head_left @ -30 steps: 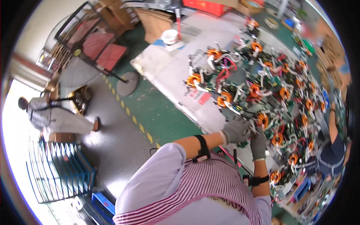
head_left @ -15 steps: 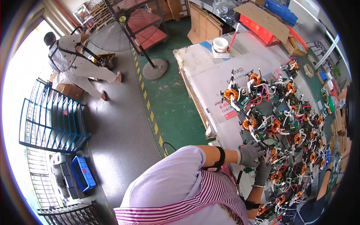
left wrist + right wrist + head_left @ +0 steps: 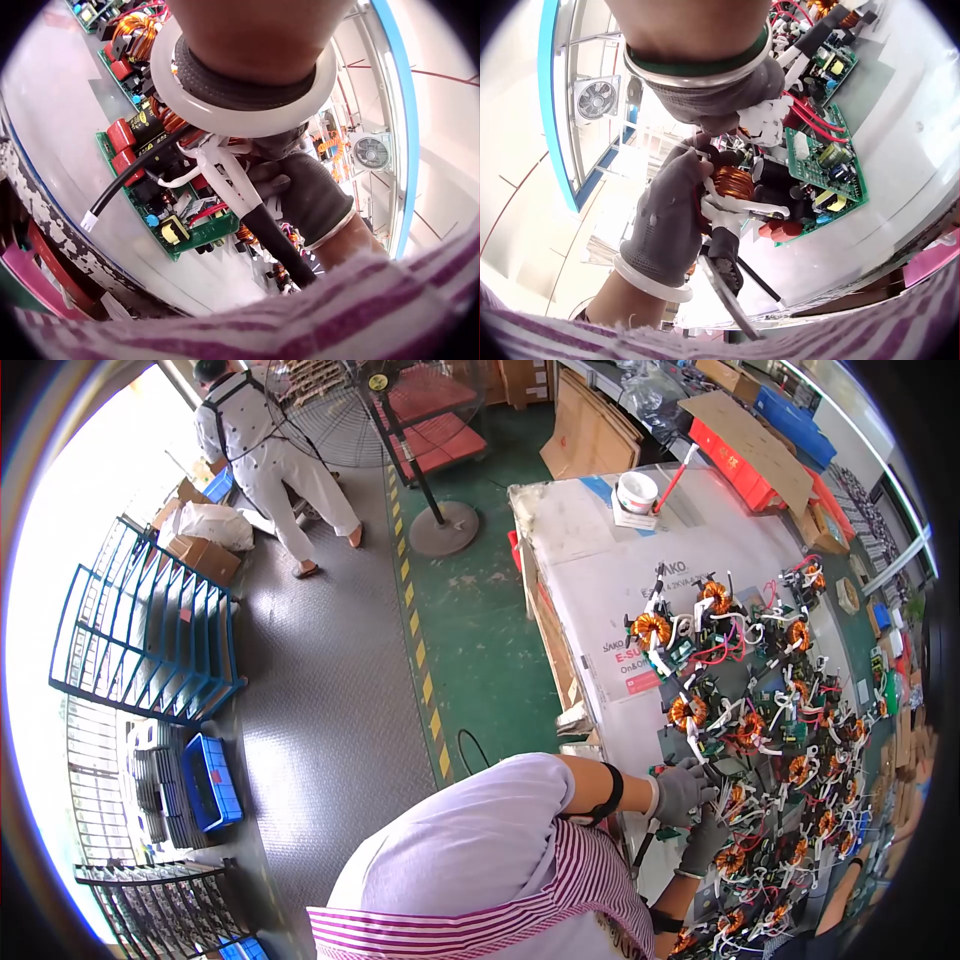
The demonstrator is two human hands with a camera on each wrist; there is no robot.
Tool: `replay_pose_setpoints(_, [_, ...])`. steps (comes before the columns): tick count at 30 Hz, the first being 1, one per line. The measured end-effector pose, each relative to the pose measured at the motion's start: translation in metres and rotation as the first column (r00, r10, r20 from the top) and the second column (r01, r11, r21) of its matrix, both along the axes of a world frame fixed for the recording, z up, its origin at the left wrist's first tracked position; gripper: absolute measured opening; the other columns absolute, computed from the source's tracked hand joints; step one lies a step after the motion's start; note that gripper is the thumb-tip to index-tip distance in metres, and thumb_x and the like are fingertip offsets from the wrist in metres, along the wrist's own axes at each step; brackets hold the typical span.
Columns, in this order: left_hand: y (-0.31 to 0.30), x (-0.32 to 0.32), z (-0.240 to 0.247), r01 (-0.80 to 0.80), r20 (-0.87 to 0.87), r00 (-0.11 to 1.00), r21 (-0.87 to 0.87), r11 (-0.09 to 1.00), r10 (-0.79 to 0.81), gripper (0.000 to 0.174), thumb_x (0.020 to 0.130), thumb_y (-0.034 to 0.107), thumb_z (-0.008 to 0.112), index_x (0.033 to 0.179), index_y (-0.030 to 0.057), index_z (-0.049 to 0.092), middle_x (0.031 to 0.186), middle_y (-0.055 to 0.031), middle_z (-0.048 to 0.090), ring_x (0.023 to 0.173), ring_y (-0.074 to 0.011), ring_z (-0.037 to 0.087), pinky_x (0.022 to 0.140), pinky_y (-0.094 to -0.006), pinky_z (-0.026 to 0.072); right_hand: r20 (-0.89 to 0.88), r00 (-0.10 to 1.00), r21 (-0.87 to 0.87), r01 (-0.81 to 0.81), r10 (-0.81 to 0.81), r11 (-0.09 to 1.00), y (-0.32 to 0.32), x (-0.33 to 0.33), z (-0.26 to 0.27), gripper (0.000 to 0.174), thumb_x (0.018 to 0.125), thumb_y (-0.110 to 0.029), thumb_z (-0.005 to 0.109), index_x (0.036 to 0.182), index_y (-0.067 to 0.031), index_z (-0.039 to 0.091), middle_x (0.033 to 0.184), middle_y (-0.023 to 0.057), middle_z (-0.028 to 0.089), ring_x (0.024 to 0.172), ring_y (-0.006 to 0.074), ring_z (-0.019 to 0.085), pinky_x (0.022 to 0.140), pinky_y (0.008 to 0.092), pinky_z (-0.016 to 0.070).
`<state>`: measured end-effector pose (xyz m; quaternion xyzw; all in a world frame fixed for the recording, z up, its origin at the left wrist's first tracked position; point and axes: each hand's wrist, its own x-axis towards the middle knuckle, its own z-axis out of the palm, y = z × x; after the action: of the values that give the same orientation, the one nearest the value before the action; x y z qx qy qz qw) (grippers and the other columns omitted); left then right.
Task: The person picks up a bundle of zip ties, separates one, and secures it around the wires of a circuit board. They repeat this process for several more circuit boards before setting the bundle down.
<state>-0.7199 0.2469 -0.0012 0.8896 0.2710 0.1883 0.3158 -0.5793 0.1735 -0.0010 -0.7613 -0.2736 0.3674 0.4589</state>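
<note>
Both hands wear grey gloves and work close together over a green circuit board (image 3: 829, 161) at the near edge of the table. In the head view my left hand (image 3: 680, 795) lies beyond my right hand (image 3: 705, 843). In the right wrist view, the left fingers (image 3: 694, 169) pinch a thin white wire (image 3: 700, 150) beside a copper-wound ring coil (image 3: 733, 182). My right hand (image 3: 716, 101) grips a crumpled-looking white bundle (image 3: 763, 122), partly hidden by the glove. Thick white-sleeved leads (image 3: 229, 180) with black sleeving (image 3: 277, 244) hang from the board below the hands.
Many similar boards with copper coils (image 3: 690, 712) crowd the table's right side. A white cup (image 3: 637, 492) and red bin (image 3: 735, 460) stand at the back. Left are a fan (image 3: 445, 530), a wire rack (image 3: 150, 625) and a walking person (image 3: 275, 460). Another person's arm (image 3: 840, 895) reaches in at right.
The head view has swung, so table and hands appear further right and lower. The person at the left has walked further away. Both hands stay together at the same board.
</note>
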Motion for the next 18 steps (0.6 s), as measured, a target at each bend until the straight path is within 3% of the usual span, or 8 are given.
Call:
replay_pose_setpoints(3, [-0.002,0.002,-0.008,-0.022,0.055,0.998,0.041,0.999,0.02,0.061,0.059,0.035,0.066,0.112,0.0081,0.051,0.117,-0.0107,0.051,0.122,-0.0278,0.035,0.105,-0.0441,0.0174,0.051,0.997,-0.035,0.056,-0.054,0.998,-0.001,0.001,0.011,0.028,0.075,-0.02,0.059,0.094,0.0009,0.058,0.059,0.0033,0.051,0.041,0.0099,0.041,0.035,0.0247,0.0306])
replay_pose_setpoints(5, [-0.002,0.0,-0.005,-0.029,0.057,0.998,0.064,0.998,0.025,0.06,0.06,0.034,0.065,0.112,0.0078,0.051,0.115,-0.0106,0.052,0.12,-0.028,0.037,0.104,-0.0447,0.0177,0.34,0.94,0.006,-0.045,0.04,0.999,-0.002,0.008,0.003,0.032,0.076,-0.016,0.058,0.102,0.0022,0.056,0.072,0.0109,0.058,0.053,0.0191,0.053,0.045,0.0295,0.0402])
replay_pose_setpoints(7, [-0.001,-0.001,-0.002,-0.019,0.035,0.999,0.024,1.0,0.019,0.061,0.059,0.033,0.065,0.113,0.0074,0.05,0.112,-0.0102,0.053,0.118,-0.0281,0.038,0.104,-0.0452,0.0183,0.624,0.772,-0.015,-0.143,0.121,0.99,-0.005,0.015,-0.006,0.035,0.077,-0.014,0.056,0.107,0.0033,0.055,0.084,0.0171,0.062,0.067,0.0274,0.059,0.057,0.0347,0.0457])
replay_pose_setpoints(9, [-0.001,0.0,-0.003,-0.024,0.047,0.999,0.025,0.999,0.023,0.062,0.059,0.032,0.065,0.113,0.007,0.049,0.11,-0.0098,0.054,0.116,-0.0282,0.04,0.103,-0.0456,0.0188,0.853,0.489,-0.093,-0.205,0.184,0.974,-0.009,0.019,-0.008,0.037,0.077,-0.013,0.054,0.109,0.0044,0.053,0.095,0.0221,0.061,0.084,0.0348,0.06,0.07,0.0404,0.0471])
replay_pose_setpoints(12, [-0.003,0.002,-0.011,-0.052,0.095,0.994,0.068,0.996,0.046,0.062,0.057,0.031,0.064,0.112,0.0066,0.049,0.108,-0.0095,0.054,0.115,-0.0284,0.04,0.103,-0.0457,0.0194,0.78,0.578,-0.134,-0.22,0.24,0.966,-0.009,0.022,-0.003,0.036,0.076,-0.011,0.05,0.109,0.0035,0.054,0.106,0.0253,0.056,0.097,0.0367,0.056,0.079,0.0435,0.0445])
replay_pose_setpoints(15, [-0.001,0.001,-0.01,-0.041,0.096,0.995,0.075,0.996,0.034,0.062,0.057,0.03,0.064,0.111,0.0061,0.048,0.108,-0.0095,0.054,0.115,-0.0285,0.04,0.103,-0.0457,0.0196,0.75,0.66,0.127,-0.223,0.053,0.967,-0.01,0.035,-0.029,0.034,0.077,-0.011,0.048,0.107,0.0032,0.054,0.087,0.0202,0.06,0.077,0.0305,0.06,0.067,0.0395,0.0465])
replay_pose_setpoints(18, [-0.002,0.001,-0.01,-0.014,0.079,0.997,0.078,0.997,0.008,0.061,0.057,0.029,0.063,0.111,0.0056,0.048,0.107,-0.0093,0.054,0.114,-0.0283,0.041,0.103,-0.0458,0.0197,0.413,0.901,0.111,0.095,-0.133,0.989,-0.006,0.027,0.039,0.031,0.078,-0.011,0.042,0.103,0.0021,0.054,0.065,0.0042,0.052,0.048,0.0112,0.043,0.043,0.0274,0.0339])
